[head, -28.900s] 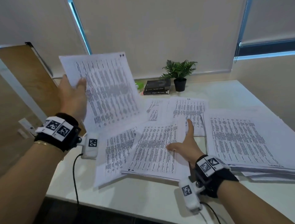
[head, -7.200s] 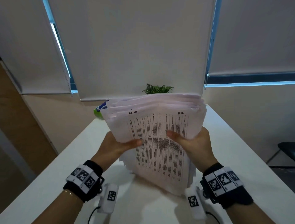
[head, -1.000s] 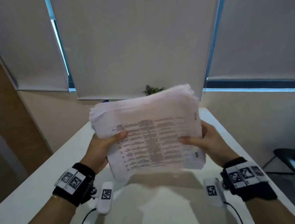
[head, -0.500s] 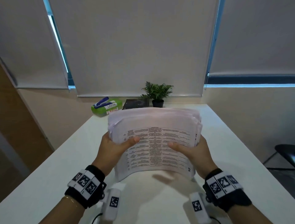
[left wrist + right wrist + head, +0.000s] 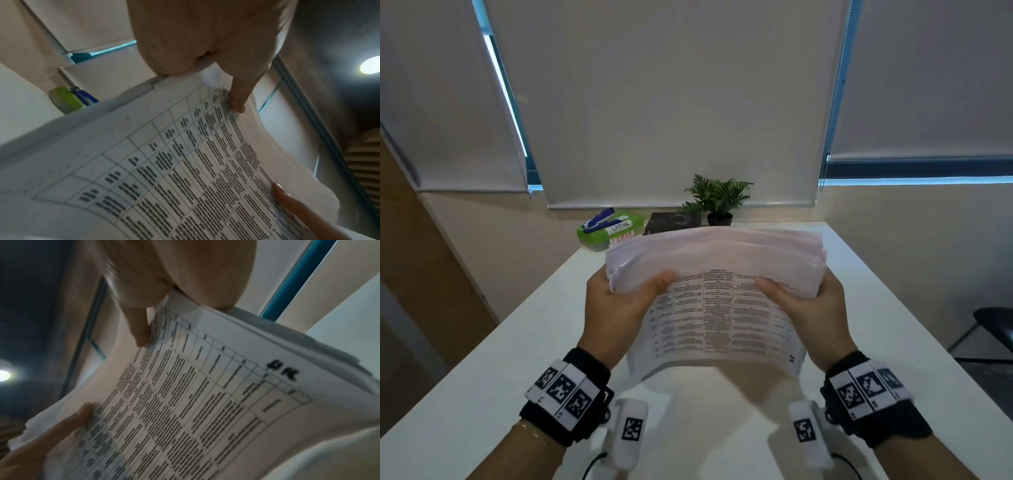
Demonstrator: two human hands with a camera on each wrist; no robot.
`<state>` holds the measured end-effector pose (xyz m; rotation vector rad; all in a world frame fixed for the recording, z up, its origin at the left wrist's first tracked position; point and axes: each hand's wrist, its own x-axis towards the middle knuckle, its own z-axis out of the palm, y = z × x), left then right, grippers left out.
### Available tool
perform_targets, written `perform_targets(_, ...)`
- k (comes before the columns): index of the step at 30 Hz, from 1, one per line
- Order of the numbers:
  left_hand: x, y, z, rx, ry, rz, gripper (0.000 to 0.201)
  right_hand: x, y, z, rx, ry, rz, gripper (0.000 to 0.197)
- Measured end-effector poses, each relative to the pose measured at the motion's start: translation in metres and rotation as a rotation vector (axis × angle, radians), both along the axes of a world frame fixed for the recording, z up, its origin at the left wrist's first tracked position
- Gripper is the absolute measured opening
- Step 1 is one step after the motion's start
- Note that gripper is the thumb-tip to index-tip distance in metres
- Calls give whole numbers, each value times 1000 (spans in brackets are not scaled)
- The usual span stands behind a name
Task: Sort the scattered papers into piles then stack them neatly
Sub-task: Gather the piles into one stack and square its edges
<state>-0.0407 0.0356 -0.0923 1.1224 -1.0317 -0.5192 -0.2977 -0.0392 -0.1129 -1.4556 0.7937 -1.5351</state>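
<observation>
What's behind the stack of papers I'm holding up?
Behind the paper stack, at the table's far edge: a green box with a blue stapler on top, dark books, and a potted plant. The stack hides the tabletop just beyond it.

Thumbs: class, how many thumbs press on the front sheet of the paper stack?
2. The left hand presses its thumb near the sheet's upper left; the right hand presses its thumb near the upper right of the stack.
</observation>
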Motion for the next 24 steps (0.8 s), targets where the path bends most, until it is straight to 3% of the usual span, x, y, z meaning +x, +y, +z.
perform_targets(4,0,5,2,14,-86,-9,56,-9,4,5,-34,25,34,53)
perform_targets(8,5,7,-2,12,-232,-2,102,-11,6,0,-43,83,51,67)
perform_targets(10,9,5,4,-53,-382,70,117,-11,7,2,-75,82,35,84)
perform_targets(12,14,3,8,-84,-605,125,105,-12,7,6,-122,81,1,105)
perform_targets(14,17,3,8,-63,-797,133,79,-13,5,10,-179,129,-54,110)
perform_targets(16,20,3,9,-44,-822,133,78,-12,3,11,-242,183,-75,95)
perform_targets(18,22,3,11,-52,-747,128,95,-10,3,10,-260,206,-81,63)
perform_targets(20,23,5,14,-39,-780,138,91,-8,4,9,-226,158,-89,38)
perform_targets(22,23,6,14,-19,-868,153,75,-8,4,7,-235,129,-107,30)
perform_targets(24,23,6,14,-18,-878,152,64,-7,4,8,-254,132,-109,34)
